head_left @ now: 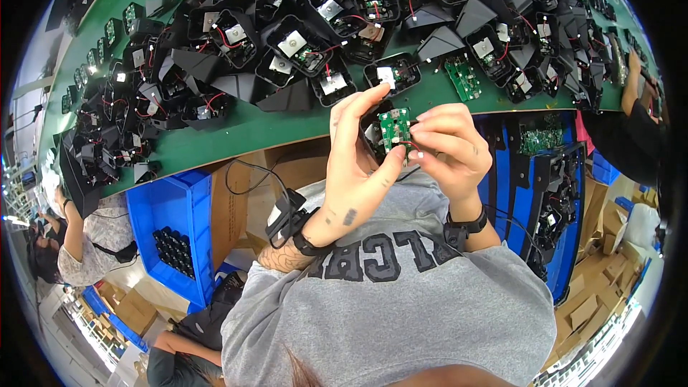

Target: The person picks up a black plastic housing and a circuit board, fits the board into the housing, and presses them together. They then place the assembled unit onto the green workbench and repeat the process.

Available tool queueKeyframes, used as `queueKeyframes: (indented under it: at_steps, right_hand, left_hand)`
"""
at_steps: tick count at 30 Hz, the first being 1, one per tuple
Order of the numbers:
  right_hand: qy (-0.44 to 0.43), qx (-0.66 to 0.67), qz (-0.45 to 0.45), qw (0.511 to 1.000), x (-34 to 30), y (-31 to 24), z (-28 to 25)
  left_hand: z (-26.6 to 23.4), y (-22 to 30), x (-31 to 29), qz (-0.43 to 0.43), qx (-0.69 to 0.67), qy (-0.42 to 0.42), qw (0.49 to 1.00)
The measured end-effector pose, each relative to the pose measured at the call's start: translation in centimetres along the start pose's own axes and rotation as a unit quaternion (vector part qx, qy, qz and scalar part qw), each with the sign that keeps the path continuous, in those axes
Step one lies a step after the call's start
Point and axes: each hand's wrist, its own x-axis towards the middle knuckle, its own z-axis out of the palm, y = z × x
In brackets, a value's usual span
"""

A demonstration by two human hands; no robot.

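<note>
A small green circuit board (395, 129) is held up between my hands, close to the near edge of the table. My left hand (357, 150) grips it together with a black housing partly hidden behind the fingers; the thumb presses at the board's lower edge. At the board's right side, my right hand (455, 145) pinches a thin red wire (410, 145) between thumb and fingertips. Just beyond the hands lies an open black housing (401, 74) with a silver block inside. Another green circuit board (463, 79) rests on the table to its right.
Many black housings with red wires (294, 43) cover the green table (272, 125). Below it on the left stands a blue bin (161, 208) holding black parts; on the right, a blue crate (566, 244) holds housings and boards. Other people work at both sides, one arm (632, 82) at far right.
</note>
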Motion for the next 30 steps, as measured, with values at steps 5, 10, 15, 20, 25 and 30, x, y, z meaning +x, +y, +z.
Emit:
queueKeyframes:
  at_steps: [5,10,15,20,25,30]
  right_hand:
    - [0.023,0.081,0.083,0.993,-0.8,0.0,1.0]
    - [-0.02,0.258,0.259,0.93,-0.5,-1.3,1.1]
    - [-0.071,0.397,0.379,0.833,0.1,-2.3,0.7]
    - [-0.121,0.403,0.411,0.809,0.2,-2.4,0.2]
    - [-0.109,0.412,0.421,0.8,0.8,-3.0,0.6]
    - [-0.076,0.458,0.437,0.771,0.1,-2.7,1.0]
  left_hand:
    - [0.4,0.5,-0.1,0.05,0.072,0.024,0.996]
    - [0.1,0.1,-0.3,0.147,0.195,0.095,0.965]
    - [-1.0,0.5,-0.4,0.175,0.259,0.024,0.95]
    - [-1.2,1.1,-0.6,0.167,0.193,-0.032,0.966]
    - [-1.2,1.4,-0.5,0.184,0.206,-0.032,0.961]
    - [-1.3,0.9,0.0,0.258,0.236,-0.021,0.937]
